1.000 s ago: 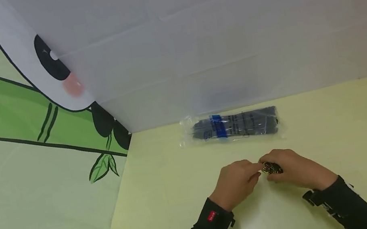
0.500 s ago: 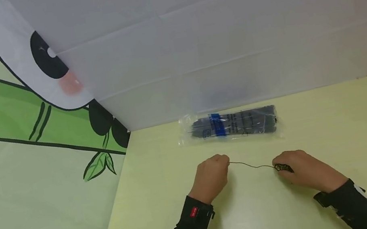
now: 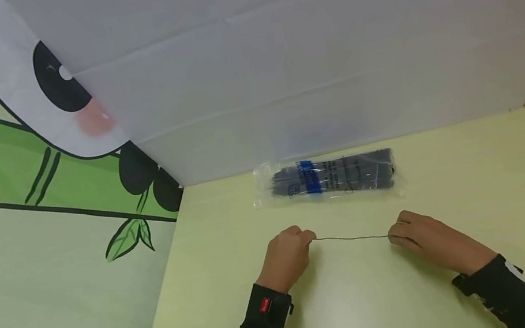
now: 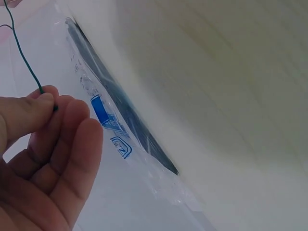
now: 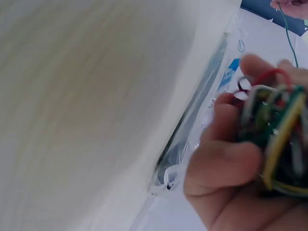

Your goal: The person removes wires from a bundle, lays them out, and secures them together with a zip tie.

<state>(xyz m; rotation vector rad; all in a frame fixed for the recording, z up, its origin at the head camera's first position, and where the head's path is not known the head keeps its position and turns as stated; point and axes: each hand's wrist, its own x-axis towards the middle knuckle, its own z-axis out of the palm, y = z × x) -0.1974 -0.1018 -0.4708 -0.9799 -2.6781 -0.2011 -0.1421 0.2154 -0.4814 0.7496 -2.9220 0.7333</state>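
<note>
Between thumb and fingertips my left hand [image 3: 284,260] pinches the end of a thin green wire [image 4: 25,57]. The wire [image 3: 352,238] spans the gap to my right hand [image 3: 431,240], nearly straight with a slight sag. My right hand grips a small tangled bundle of wires [image 5: 276,127] in red, green, yellow, white and black, blurred in the right wrist view and mostly hidden by the fingers in the head view. A loop of red wire [image 5: 272,72] sticks out of the bundle.
Beyond the hands, a clear plastic bag [image 3: 330,176] of long dark strips, with a blue band, lies on the pale yellow table [image 3: 220,224]. A white sheet wall [image 3: 303,63] rises behind it, and a green printed panel [image 3: 28,299] stands at left.
My left hand has moved left, away from the right hand, drawing out a length of wire between them. The wire was wavy half a second ago and is straighter now.
</note>
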